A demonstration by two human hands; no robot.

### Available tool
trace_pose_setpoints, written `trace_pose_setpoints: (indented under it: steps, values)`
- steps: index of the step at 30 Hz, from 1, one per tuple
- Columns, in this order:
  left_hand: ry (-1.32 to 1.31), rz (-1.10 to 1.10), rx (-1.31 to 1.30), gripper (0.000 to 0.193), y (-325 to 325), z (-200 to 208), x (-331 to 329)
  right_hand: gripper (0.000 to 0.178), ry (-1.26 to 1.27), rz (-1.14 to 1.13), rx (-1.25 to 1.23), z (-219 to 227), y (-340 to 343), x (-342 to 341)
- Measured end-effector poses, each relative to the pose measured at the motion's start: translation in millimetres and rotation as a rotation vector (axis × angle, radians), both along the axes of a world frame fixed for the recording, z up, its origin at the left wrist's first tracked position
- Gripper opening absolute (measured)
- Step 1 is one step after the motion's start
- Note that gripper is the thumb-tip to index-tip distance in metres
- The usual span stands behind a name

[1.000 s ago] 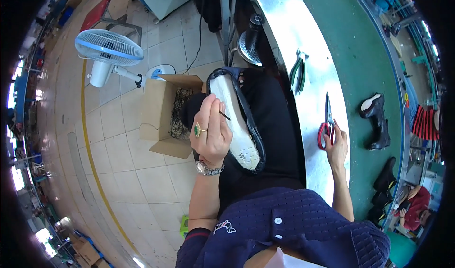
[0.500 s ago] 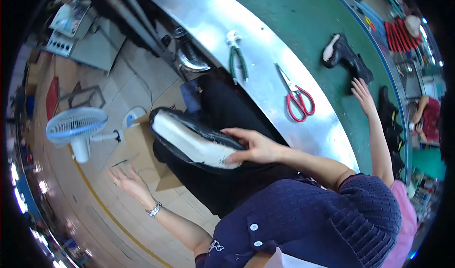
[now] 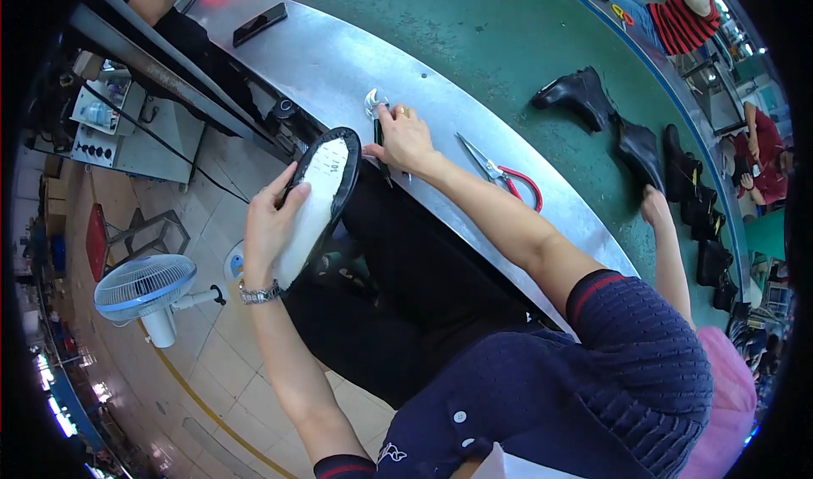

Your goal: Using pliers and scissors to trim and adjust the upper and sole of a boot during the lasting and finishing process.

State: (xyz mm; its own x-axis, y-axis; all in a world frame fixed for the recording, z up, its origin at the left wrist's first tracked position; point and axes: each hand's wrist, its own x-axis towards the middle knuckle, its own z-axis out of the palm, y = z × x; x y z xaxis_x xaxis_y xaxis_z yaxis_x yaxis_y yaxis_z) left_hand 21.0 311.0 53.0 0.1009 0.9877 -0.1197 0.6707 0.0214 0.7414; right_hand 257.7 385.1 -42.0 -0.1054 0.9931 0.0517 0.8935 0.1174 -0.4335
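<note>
My left hand (image 3: pixel 273 225) grips a black shoe (image 3: pixel 350 149) by its side, thumb lying on the pale underside (image 3: pixel 318 199). The shoe is held sole up and tilted above my lap. At the edge of the metal table, my right hand (image 3: pixel 406 144) is closed around the handles of a pair of pliers (image 3: pixel 375 102). Their silver head points away from me, and the fingers hide most of the grips. Just right of that hand lie scissors with red handles (image 3: pixel 521 187), partly behind my right forearm.
Black boots (image 3: pixel 584 98) lie on the green surface beyond the table, a co-worker's hand (image 3: pixel 656 208) close to one. More black footwear (image 3: pixel 699 208) is lined up farther right. A phone (image 3: pixel 260 24) rests on the table. Left on the floor stands a fan (image 3: pixel 146 288).
The shoe has passed from my right hand to my left and is now tilted upward. My right hand has moved onto the pliers. A second boot shows near the co-worker's hand.
</note>
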Motion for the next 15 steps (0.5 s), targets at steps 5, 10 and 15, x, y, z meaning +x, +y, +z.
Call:
trace_pose_setpoints:
  steps: [5, 10, 15]
  values:
    - [0.189, -0.051, 0.32, 0.036, 7.5, -7.2, 5.5, 0.065, -0.074, -0.038, -0.012, -18.8, 20.5, -8.7]
    - [0.51, 0.118, 0.316, 0.037, 11.3, -17.7, 27.3, 0.053, 0.758, -0.041, -0.54, -1.8, 51.4, 49.3]
    - [0.249, 0.204, 0.121, 0.044, 31.0, -16.5, 0.0, 0.057, 0.782, 0.131, -0.67, 107.7, -6.3, 50.6]
